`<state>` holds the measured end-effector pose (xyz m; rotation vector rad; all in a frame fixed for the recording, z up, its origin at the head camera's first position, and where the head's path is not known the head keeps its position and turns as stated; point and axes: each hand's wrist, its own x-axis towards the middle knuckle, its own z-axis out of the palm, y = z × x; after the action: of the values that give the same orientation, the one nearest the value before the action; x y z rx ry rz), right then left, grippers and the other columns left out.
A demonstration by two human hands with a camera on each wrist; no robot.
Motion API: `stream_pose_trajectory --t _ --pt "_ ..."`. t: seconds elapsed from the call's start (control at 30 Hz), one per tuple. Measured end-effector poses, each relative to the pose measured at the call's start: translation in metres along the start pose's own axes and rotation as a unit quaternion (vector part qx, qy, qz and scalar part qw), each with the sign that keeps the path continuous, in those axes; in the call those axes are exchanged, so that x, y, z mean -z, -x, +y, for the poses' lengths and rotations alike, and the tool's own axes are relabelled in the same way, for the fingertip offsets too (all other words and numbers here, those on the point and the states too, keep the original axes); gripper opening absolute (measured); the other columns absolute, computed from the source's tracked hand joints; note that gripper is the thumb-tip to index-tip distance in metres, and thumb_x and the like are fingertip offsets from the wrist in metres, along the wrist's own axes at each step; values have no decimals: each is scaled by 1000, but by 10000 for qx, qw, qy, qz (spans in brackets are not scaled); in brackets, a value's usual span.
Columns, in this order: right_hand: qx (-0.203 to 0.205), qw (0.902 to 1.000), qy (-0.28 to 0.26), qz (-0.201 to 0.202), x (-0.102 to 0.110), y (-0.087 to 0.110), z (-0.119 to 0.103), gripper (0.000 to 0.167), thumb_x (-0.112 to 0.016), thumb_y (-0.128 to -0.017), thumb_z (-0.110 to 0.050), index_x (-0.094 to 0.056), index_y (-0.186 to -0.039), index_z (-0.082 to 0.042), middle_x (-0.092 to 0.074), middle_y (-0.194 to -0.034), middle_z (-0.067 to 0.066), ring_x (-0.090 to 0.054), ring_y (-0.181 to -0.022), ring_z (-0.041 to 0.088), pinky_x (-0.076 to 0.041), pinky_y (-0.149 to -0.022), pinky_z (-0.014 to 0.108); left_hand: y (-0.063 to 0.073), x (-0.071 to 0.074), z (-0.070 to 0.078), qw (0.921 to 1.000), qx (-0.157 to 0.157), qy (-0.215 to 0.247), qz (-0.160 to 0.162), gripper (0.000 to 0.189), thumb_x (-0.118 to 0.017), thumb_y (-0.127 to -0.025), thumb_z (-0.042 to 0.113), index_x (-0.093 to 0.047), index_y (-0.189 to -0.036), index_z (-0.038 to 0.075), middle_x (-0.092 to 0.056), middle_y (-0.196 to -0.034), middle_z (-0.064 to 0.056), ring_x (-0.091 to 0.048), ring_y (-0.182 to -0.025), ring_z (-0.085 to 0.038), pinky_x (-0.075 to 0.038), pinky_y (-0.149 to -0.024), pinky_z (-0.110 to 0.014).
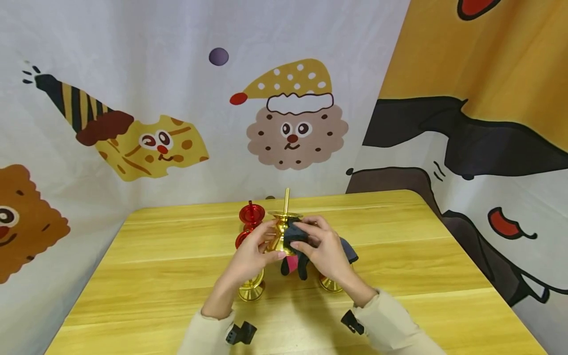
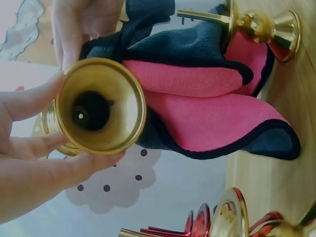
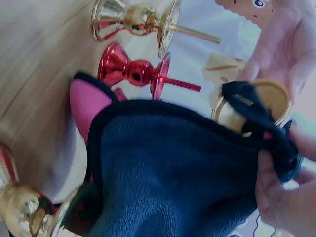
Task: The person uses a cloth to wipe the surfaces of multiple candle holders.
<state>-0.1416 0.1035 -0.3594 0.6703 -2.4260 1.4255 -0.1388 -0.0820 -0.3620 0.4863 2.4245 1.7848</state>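
My left hand (image 1: 249,256) grips a shiny gold candlestick (image 1: 279,236) over the middle of the table, its thin spike pointing up. Seen from the left wrist, the hollow underside of its flared base (image 2: 129,106) faces the camera, with fingers and thumb around the rim. On the opposite side, my right hand (image 1: 327,249) pinches a bunched cloth (image 3: 173,148) against the candlestick. This cloth is dark blue-grey on one face, pink (image 2: 197,118) on the other, with black edging. Its loose part hangs below the hands.
Two red candlesticks (image 1: 252,214) stand behind my left hand. One gold candlestick (image 1: 251,291) stands below the left hand, another (image 1: 330,284) beneath the right forearm, partly covered by the cloth. The wooden table (image 1: 168,276) ends at a printed curtain (image 1: 177,59).
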Motion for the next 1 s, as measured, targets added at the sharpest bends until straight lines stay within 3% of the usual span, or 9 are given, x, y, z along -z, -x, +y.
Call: stream_pose_trajectory --t 0.17,0.3,0.4,0.5,0.67,0.73,0.8,0.9,1.0 --pt "23 9965 -680 -490 6 -1 8 41 -68 -80 -1 -58 -119 3 -46 -119 13 -55 -103 27 -49 -83 33 0 10 -5 9949 166 860 -499 62 -65 -84 5 -34 -138 0 -48 -120 -19 -47 -111 -32 -43 -91 -41" --pt "-104 9911 -1221 -513 11 -3 16 37 -65 -80 3 -59 -116 6 -47 -118 16 -54 -103 30 -48 -84 30 0 15 -10 9764 208 1895 -1016 64 -61 -87 5 -27 -140 -2 -41 -126 -24 -43 -117 -34 -43 -92 -35" --pt "-165 9906 -1284 -436 11 -4 20 37 -66 -80 2 -59 -116 7 -49 -116 17 -54 -102 31 -48 -85 30 1 15 -12 9668 156 2225 -1244 64 -59 -88 7 -24 -141 -1 -36 -131 -28 -39 -121 -37 -40 -96 -37" --pt "-225 9905 -1296 -397 10 -3 22 37 -66 -80 3 -59 -116 7 -49 -115 19 -53 -102 32 -48 -85 31 1 12 -11 9717 255 2029 -1184 62 -59 -89 9 -25 -140 2 -36 -133 -27 -38 -122 -38 -37 -97 -44" --pt "-270 9960 -821 -203 4 2 18 37 -68 -78 2 -61 -114 5 -50 -113 15 -55 -97 28 -50 -81 33 0 -4 -4 9969 442 437 -483 66 -68 -83 27 -34 -137 8 -47 -126 -18 -44 -115 -36 -41 -90 -50" --pt "-114 9992 -365 -120 2 4 15 36 -70 -77 0 -63 -113 4 -51 -111 12 -56 -93 25 -52 -77 33 0 -9 -2 9985 483 -161 -210 70 -71 -80 32 -36 -136 9 -49 -122 -15 -47 -111 -35 -43 -86 -50" --pt "24 10000 -4 -80 0 5 13 36 -71 -76 -2 -64 -112 2 -52 -109 10 -57 -90 23 -52 -74 32 0 -11 0 9976 511 -469 -48 71 -73 -78 32 -38 -136 8 -50 -120 -14 -48 -108 -34 -45 -84 -50" --pt "19 9997 -132 -184 1 4 13 36 -71 -77 -1 -64 -112 1 -51 -110 10 -58 -91 23 -52 -75 31 0 -6 -2 9984 524 -197 -80 67 -72 -80 26 -40 -135 6 -53 -115 -15 -51 -105 -31 -45 -83 -47" --pt "-271 9961 -784 -309 5 1 17 36 -69 -78 1 -63 -114 1 -50 -114 12 -57 -97 26 -50 -81 32 0 2 -5 9941 541 822 -467 64 -68 -83 16 -36 -137 3 -50 -120 -19 -49 -108 -32 -44 -88 -43"
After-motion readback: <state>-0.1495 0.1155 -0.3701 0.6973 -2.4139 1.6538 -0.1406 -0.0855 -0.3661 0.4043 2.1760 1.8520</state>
